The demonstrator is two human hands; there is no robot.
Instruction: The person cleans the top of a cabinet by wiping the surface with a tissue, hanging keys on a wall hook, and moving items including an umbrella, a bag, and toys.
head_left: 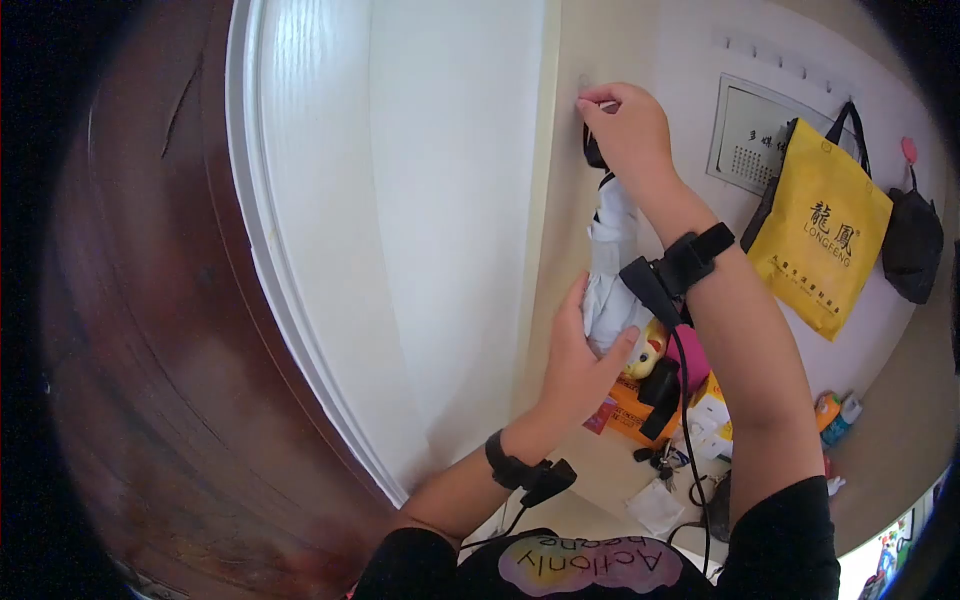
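Observation:
A slim white and grey bundle of fabric [612, 255], which looks like a folded umbrella, hangs upright against the narrow wall beside the door. Black parts show at its top end. My left hand [583, 355] is closed around its lower part, thumb on the near side. Higher up, my right hand [632, 125] pinches a dark loop or strap at the bundle's top, just under a small clear wall hook [584, 84]. My fingers partly hide the loop, so whether it sits on the hook cannot be seen.
A yellow bag [825, 230] and a black pouch [911, 245] hang on the right wall near a metal panel cover [748, 135]. Below, a shelf holds a yellow toy [648, 350], an orange packet [640, 412] and keys [660, 460]. The white door [450, 200] stands left.

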